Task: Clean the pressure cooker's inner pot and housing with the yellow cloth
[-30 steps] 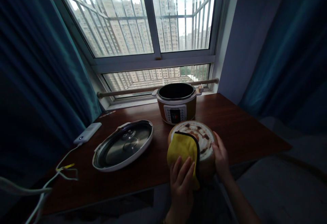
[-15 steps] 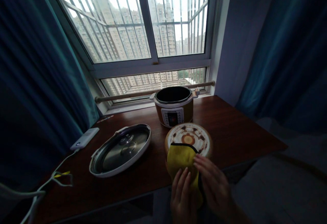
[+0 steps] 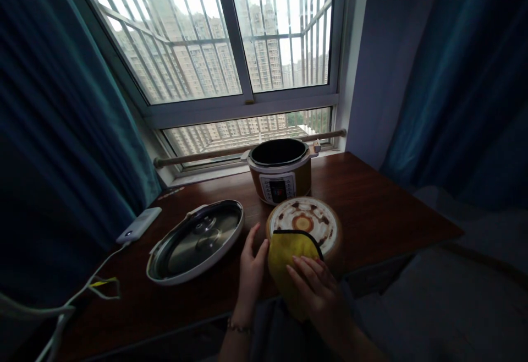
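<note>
A round pot [image 3: 303, 213], apparently upside down, shows a white base with brown stains near the table's front edge. Over its near part lies a yellow cloth [image 3: 284, 249] with black edging, hanging down toward me. My right hand [image 3: 317, 290] presses on the cloth with bent fingers held close together. At the pot's left side is my left hand [image 3: 252, 260], its thumb and fingers apart and no object in it; whether it touches the pot I cannot tell. Just behind the pot stands an electric cooker [image 3: 280, 172] without its lid, dark inside, its control panel facing me.
To the left, a large round lid [image 3: 196, 243] lies with its shiny inside up. A white device [image 3: 139, 224] with a cable [image 3: 94, 274] is at the table's left edge. Behind the wooden table [image 3: 371, 202] are a rail [image 3: 206, 155] and a barred window, with blue curtains [image 3: 421, 120] either side.
My left hand has come off the cloth and moved left and up to the pot's side, its fingers opening. My right hand has shifted left onto the cloth.
</note>
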`<control>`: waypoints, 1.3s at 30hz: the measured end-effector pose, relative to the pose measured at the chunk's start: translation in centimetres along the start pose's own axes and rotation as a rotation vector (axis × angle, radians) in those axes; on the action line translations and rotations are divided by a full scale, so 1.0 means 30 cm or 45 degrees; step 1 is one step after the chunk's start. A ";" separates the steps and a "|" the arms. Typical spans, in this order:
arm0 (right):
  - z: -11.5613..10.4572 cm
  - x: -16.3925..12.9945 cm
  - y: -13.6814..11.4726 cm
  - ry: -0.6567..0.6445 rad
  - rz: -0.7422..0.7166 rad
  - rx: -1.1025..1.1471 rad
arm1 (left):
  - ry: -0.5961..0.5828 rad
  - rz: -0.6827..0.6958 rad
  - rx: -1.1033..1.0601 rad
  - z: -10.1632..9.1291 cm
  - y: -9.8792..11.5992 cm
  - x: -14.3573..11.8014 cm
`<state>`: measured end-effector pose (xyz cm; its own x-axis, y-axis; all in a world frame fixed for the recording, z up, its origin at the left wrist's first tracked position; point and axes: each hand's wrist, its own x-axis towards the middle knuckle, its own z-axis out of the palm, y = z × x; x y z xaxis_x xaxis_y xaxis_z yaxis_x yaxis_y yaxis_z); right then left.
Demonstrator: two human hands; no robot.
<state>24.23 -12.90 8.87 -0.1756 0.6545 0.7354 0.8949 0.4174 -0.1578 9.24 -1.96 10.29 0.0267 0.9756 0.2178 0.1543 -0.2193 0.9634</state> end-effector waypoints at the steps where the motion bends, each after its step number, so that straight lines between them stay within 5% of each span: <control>1: 0.002 -0.002 0.008 0.012 -0.030 0.011 | -0.076 -0.060 -0.047 0.005 -0.009 0.025; 7: -0.010 -0.042 0.082 0.028 -0.084 0.101 | -0.248 -0.137 -0.146 -0.003 -0.057 0.067; 14: -0.046 -0.039 0.291 0.279 0.516 0.215 | -0.290 -0.143 -0.160 -0.015 -0.045 0.073; 20: -0.051 0.101 0.454 -0.064 0.900 0.377 | -0.222 -0.014 -0.042 -0.001 -0.039 0.063; 27: 0.012 0.226 0.338 -0.354 0.511 -0.057 | -0.126 0.088 0.261 -0.008 -0.052 0.058; 34: -0.014 0.283 0.119 -0.696 -0.099 0.128 | -0.121 0.049 0.473 -0.010 -0.053 0.061; 39: 0.045 0.335 0.140 -0.762 -0.092 0.155 | -0.117 0.069 0.507 -0.006 -0.058 0.067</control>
<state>25.66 -3.72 14.71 -0.4657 0.8473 0.2553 0.8250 0.5201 -0.2211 8.84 0.37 9.09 0.1304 0.9635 0.2340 0.5201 -0.2674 0.8112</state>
